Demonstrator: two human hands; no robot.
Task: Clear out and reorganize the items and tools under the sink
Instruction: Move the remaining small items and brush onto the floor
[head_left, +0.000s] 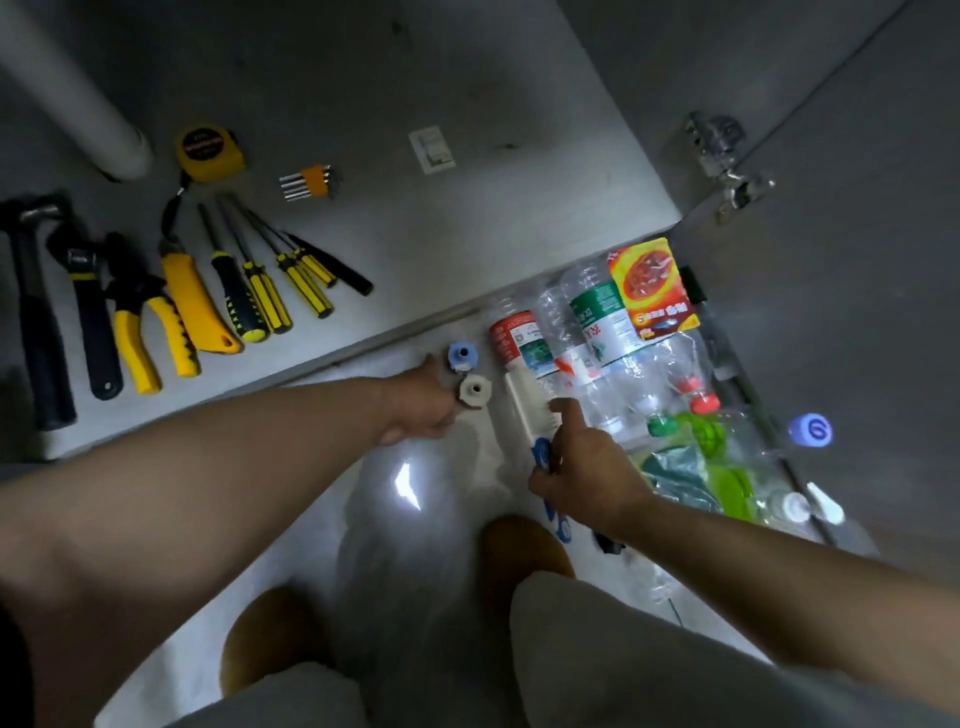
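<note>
Tools (156, 301) lie in a tidy row along the left edge of the cabinet floor (467, 218). The loose clutter sits outside on the tiled floor (405, 519), just past the cabinet's front edge. The left hand (421, 405) is curled against a beige fitting (474, 392); I cannot tell whether it grips it or only touches it. The right hand (587, 467) holds a white brush (524, 405) by its blue handle, forefinger stretched along it. The likeliest trouble is that swinging the brush sideways would knock the beige fitting or the blue fitting (460, 356) beside it, and either might roll off. The heaped bottles (597, 332) touch the brush head and are round and light, so a nudge could scatter them. By count there is one hammer (36, 312), one wrench (85, 291), one pair of pliers (140, 322), one knife (195, 301), one tape measure (208, 153) and one set of hex keys (311, 182). The screwdrivers (270, 291) number about five, though they overlap too much to be sure. There are two fittings and one brush. At least four bottles show, but the heap hides the rest.
</note>
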